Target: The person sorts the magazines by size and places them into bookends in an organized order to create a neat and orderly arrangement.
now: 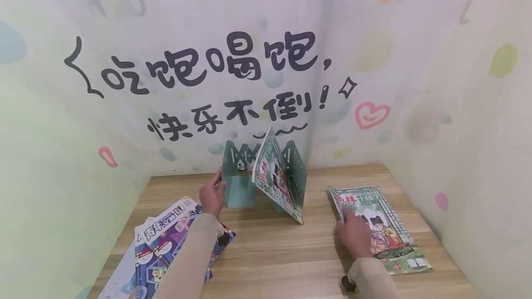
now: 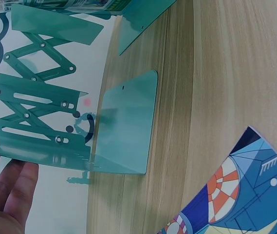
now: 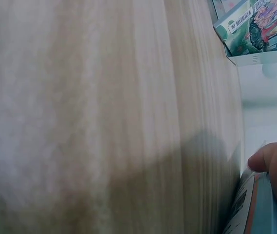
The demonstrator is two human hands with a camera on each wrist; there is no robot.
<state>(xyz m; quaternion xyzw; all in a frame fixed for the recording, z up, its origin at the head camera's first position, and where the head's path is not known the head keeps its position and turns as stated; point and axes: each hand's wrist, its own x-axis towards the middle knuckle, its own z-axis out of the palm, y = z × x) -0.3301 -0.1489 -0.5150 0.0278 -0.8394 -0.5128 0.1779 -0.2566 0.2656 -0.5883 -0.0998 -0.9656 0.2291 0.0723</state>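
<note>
A green expandable bookend [image 1: 240,191] with a crisscross back stands at the table's rear. My left hand [image 1: 213,195] grips its left end panel [image 2: 46,155], thumb on one side and fingers [image 2: 21,187] on the other. One magazine [image 1: 274,176] with a green illustrated cover leans tilted inside the bookend, near the right end panel [image 1: 297,172]. On the right, my right hand [image 1: 355,233] holds a similar magazine [image 1: 399,230] by its left edge. Its thumb [image 3: 261,160] shows at that edge in the right wrist view; the other fingers are mostly hidden there.
At the left front lie several overlapping magazines [image 1: 160,243] with blue and purple covers, partly under my left forearm. The wooden table [image 1: 287,253] meets a printed wall [image 1: 257,13] behind the bookend, and pale side walls flank it.
</note>
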